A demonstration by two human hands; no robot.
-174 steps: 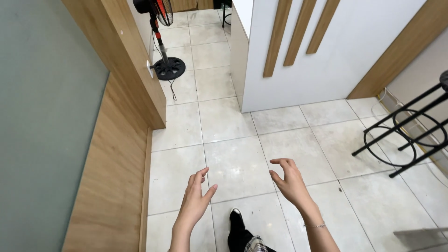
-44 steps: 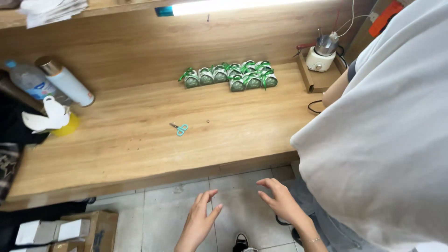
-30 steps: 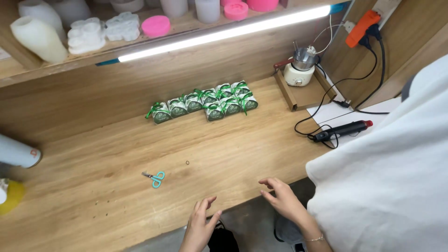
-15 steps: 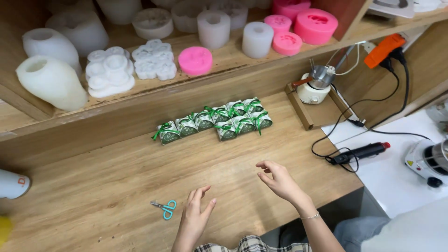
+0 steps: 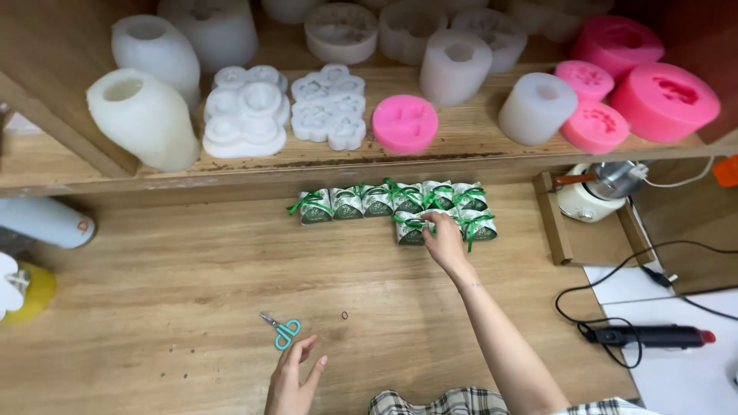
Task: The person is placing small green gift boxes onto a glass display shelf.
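Note:
Two rows of small wrapped packets tied with green ribbon lie on the wooden worktop under a shelf. My right hand reaches over the front row and pinches the middle packet by its ribbon. My left hand hovers low near the front edge, fingers spread, holding nothing. Small teal scissors lie just above my left hand. A tiny dark ring rests on the wood to their right.
White and pink silicone moulds fill the shelf above. A small white pot sits on a wooden tray at right. A black and red corded tool lies at right. A white cylinder lies at left.
The view has swung from the floor up to the worktop and shelf. My right hand has reached forward onto the front row of packets. My left hand stays low.

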